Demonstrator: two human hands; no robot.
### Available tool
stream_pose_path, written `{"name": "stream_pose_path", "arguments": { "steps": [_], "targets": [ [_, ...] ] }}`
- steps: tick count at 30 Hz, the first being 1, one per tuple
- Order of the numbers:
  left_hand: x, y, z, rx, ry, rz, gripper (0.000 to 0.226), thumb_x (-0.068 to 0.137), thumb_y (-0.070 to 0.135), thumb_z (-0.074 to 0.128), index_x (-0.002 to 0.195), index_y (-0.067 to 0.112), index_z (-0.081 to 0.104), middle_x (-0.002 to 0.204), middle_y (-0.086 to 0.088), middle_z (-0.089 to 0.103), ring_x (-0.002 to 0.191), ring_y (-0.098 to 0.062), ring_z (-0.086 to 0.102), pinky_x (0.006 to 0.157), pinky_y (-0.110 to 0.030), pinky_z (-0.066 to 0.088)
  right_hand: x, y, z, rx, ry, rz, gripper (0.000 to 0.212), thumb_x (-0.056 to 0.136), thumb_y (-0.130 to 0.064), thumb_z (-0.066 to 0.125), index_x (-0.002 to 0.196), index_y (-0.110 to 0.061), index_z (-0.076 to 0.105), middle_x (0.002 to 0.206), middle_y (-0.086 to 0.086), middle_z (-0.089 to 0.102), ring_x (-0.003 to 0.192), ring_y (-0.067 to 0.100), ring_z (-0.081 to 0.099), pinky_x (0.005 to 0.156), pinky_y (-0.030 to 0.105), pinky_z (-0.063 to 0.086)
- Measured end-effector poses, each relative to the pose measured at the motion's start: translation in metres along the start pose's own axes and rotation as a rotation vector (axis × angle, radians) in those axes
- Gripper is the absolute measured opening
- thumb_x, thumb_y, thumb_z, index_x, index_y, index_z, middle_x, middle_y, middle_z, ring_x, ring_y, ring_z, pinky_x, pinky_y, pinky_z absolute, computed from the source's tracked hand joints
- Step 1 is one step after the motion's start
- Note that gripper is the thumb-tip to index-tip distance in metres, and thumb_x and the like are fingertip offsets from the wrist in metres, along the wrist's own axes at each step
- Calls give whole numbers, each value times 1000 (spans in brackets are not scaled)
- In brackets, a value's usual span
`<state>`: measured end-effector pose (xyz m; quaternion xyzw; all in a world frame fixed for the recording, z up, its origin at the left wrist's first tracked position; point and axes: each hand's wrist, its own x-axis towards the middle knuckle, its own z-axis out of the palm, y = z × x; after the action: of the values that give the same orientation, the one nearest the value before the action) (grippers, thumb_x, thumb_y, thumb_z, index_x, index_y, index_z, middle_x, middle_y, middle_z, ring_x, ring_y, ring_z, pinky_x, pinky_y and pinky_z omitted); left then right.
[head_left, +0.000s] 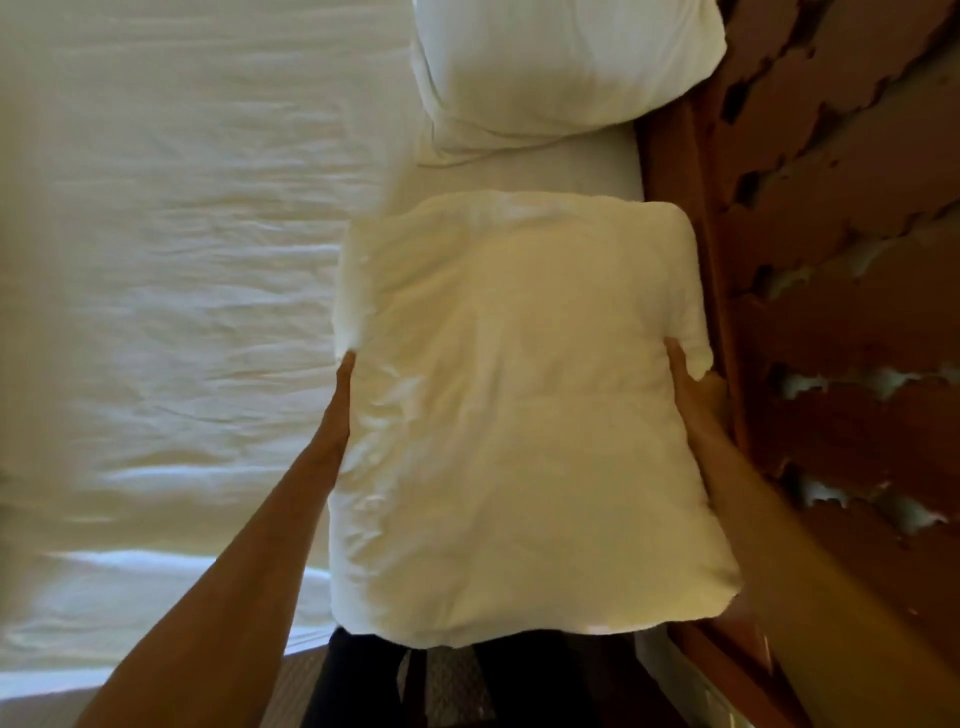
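The pillow (514, 415) sits between left hand (345, 382) and right hand (688, 376) — above the bed (182, 260). A second pillow (561, 73) lies beyond it, with the headboard (831, 312) on the right.

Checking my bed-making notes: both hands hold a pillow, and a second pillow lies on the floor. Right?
No. The left hand and right hand hold the pillow, but the second pillow lies on the bed, not the floor, as the head view shows.
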<state>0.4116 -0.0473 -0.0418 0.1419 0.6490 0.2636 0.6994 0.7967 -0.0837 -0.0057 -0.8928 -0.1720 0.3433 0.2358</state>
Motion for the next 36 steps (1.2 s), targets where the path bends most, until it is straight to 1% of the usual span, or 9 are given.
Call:
{"name": "stream_pose_path", "arguments": {
  "steps": [3,7,13,16,20,23,29,32,36],
  "targets": [
    [-7,2,8,99,69,39,55,94,68,37,113,26,67,97,-3,74,91,-20,71,85,-41,54,1,-25,-5,-56,133,-93,63,92,-54,57,135,-9,51,136,15,55,123,35,53,97,38,41],
    [-25,-10,13,555,482,59,85,87,79,29,115,6,62,114,-20,65,106,-37,60,92,-44,46,-26,-24,2,-82,301,-389,50,96,-42,52,131,-8,53,129,14,58,118,32,54,94,35,40],
    [-47,-19,54,555,555,344,62,95,54,49,136,8,47,126,-22,61,117,-41,54,93,-40,42,-118,53,67,-588,99,-968,64,98,-42,41,149,-5,34,158,23,23,148,37,18,120,53,9],
    [-10,-8,28,669,589,300,55,98,54,43,127,7,48,120,-25,62,113,-43,55,87,-43,40,-102,65,67,-751,12,-1118,60,98,-39,40,151,-12,34,160,22,18,149,36,14,118,56,15],
    [-6,-27,25,814,643,238,48,97,48,43,125,10,37,123,-22,55,118,-42,49,90,-49,39,-81,72,46,-816,85,-1017,54,101,-43,34,153,-26,32,162,13,16,150,31,12,118,54,15],
    [-9,1,62,949,773,578,55,91,38,48,141,15,37,145,-16,38,139,-34,30,108,-54,28,-62,31,54,-603,209,-791,55,102,-49,27,152,-27,32,163,13,16,150,32,12,117,58,14],
    [42,62,138,1590,20,1335,58,99,51,29,150,24,34,160,-6,25,149,-26,17,115,-61,9,14,-75,78,-831,-98,-1358,52,102,-41,30,152,-27,31,163,7,17,151,24,14,121,46,8],
    [99,87,122,1721,205,965,70,96,62,12,155,26,21,163,-1,15,151,-20,8,116,-57,-4,70,-71,64,-769,56,-1031,55,102,-46,23,154,-28,25,164,3,15,151,22,10,121,42,4],
    [101,107,115,1362,510,442,68,100,50,23,154,11,20,163,-11,11,151,-30,0,114,-65,-6,74,-77,51,-486,99,-497,63,102,-50,21,157,-20,13,164,7,11,150,26,12,121,45,12]
  ]
}}
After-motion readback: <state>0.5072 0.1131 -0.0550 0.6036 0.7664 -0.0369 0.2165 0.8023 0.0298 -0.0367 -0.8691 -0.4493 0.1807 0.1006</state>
